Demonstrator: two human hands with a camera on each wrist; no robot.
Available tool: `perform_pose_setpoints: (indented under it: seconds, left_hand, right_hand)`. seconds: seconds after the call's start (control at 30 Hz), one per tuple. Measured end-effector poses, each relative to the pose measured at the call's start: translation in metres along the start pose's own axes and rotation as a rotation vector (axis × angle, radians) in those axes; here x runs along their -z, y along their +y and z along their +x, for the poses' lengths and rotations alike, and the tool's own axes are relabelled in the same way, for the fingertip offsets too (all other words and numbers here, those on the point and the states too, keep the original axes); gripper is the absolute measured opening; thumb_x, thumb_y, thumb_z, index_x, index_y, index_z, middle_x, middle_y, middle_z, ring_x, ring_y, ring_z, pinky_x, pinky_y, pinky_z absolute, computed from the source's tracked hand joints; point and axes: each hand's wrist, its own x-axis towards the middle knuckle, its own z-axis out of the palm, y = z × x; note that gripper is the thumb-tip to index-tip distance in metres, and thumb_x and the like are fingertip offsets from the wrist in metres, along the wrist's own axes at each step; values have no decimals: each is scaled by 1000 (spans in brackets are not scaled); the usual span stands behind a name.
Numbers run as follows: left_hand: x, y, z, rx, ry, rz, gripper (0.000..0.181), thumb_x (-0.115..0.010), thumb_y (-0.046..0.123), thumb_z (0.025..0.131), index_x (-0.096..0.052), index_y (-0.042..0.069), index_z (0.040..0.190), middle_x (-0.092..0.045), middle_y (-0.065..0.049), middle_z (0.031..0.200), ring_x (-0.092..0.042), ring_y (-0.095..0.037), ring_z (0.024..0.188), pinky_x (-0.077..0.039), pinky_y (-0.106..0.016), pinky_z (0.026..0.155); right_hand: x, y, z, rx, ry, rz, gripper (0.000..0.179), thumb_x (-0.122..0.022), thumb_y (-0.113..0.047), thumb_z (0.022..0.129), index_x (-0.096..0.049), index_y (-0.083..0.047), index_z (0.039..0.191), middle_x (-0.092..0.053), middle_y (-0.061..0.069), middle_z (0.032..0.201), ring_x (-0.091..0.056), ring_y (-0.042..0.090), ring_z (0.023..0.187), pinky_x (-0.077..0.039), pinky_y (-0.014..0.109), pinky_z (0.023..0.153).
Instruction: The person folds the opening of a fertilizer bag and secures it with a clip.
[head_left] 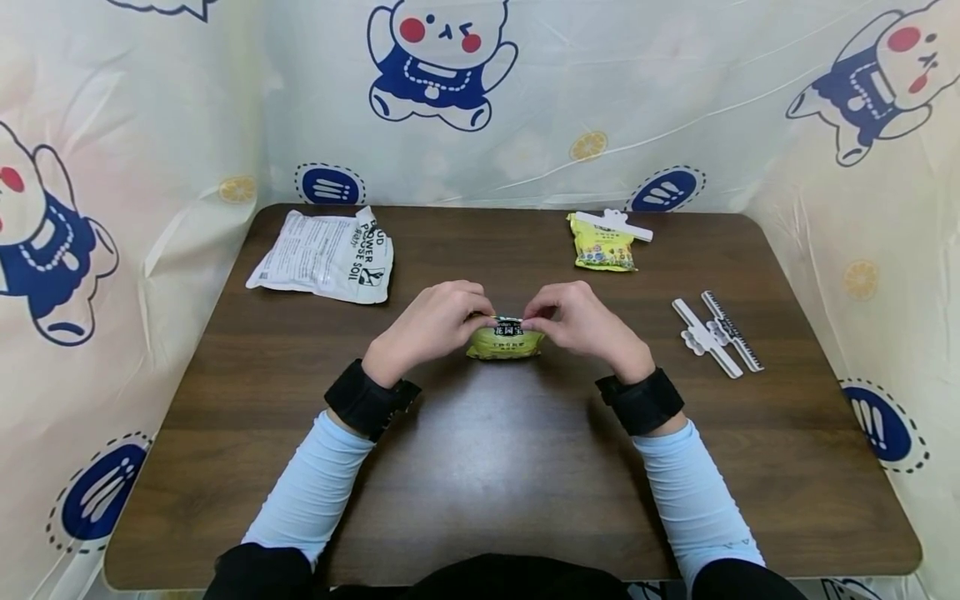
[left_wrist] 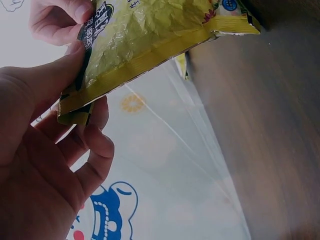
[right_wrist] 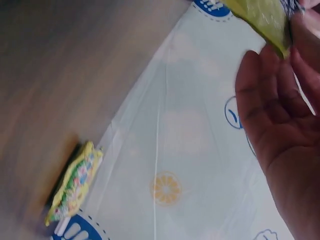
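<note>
A small yellow-green printed packet [head_left: 504, 342] stands on the table in front of me. My left hand [head_left: 447, 315] pinches its top edge at the left corner, thumb on the near side. At the right corner my right hand [head_left: 573, 321] pinches the same top edge. The left wrist view shows the packet [left_wrist: 150, 37] with the left thumb and fingers [left_wrist: 97, 150] around its folded corner. In the right wrist view only part of the packet [right_wrist: 262, 20] appears, beside the right hand [right_wrist: 280, 110].
At the back left lies a white soil bag [head_left: 330, 254]. A second yellow packet [head_left: 603, 246] with a white clip [head_left: 615, 223] across its top lies at the back right. Two white sealing clips, one smooth [head_left: 707, 338] and one toothed [head_left: 732, 331], rest on the right.
</note>
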Motion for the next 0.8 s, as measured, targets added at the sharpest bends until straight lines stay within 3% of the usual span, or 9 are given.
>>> perform_pose_setpoints:
  seconds: [0.13,0.33,0.8]
  left_hand:
    - [1,1,0,13,-20,-17,10,-76,17,97,-82,8,97,-72,-4,89,-63,-17,78,-56,-38,69]
    - [6,-1,-2,33,-31,-52,11,-79,19,95,-82,8,97,-72,-4,89,-64,-16,78,-56,-37,69]
    - [16,-7,-3,19,-24,-49,5,-81,12,92,-83,8,92,-75,-6,87,-67,-18,77,-56,-39,69]
  right_hand:
    - [5,2,-3,-54,-47,-9,4,-83,-9,90,-80,-6,91,-77,9,86,-66,20,75,-58,41,66]
    - [10,6,-6,-66,-78,-16,4,-83,-10,90,-80,-7,91,-77,8,86,-64,20,73,-57,41,65]
    - [9,9,-5,-49,-37,-33,6,-82,-8,91,-80,-4,86,-78,9,81,-65,20,70,-58,41,63]
